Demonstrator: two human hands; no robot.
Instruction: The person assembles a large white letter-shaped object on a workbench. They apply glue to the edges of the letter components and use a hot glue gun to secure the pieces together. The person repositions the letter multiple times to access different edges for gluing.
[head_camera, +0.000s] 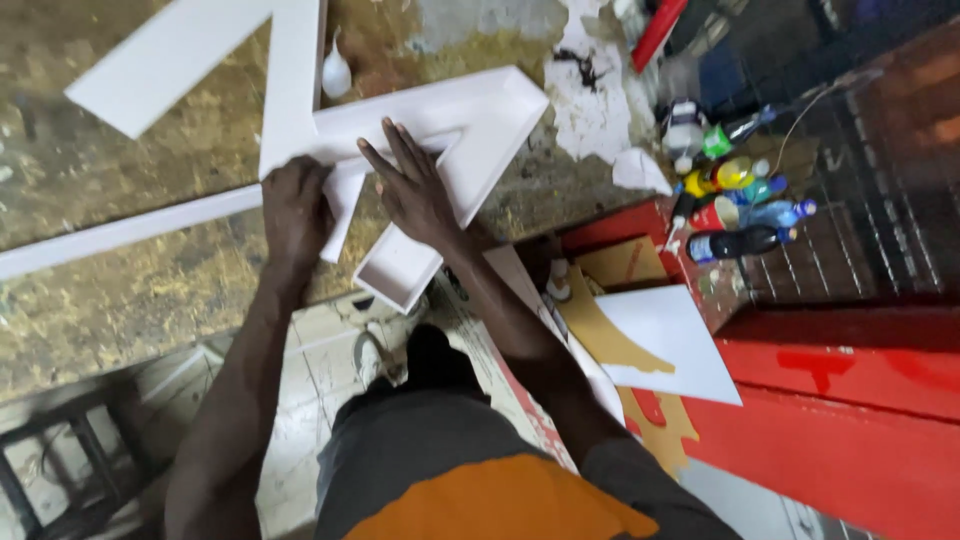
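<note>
A large white letter-shaped box (470, 120) with raised side walls lies on a worn, stained workbench (120, 300). My left hand (295, 210) is closed on a narrow white strip (342, 205) that stands against the box's inner edge. My right hand (415, 190) lies flat, fingers spread, pressing on the white box just beside that strip. A long thin white strip (110, 235) runs off to the left along the bench.
A small white bottle (336, 72) stands on the bench behind the box. Several coloured bottles and cans (735, 205) cluster at the right on a red surface. White and brown sheets (665, 345) lie by my right arm. A dark metal stool (60, 470) stands at lower left.
</note>
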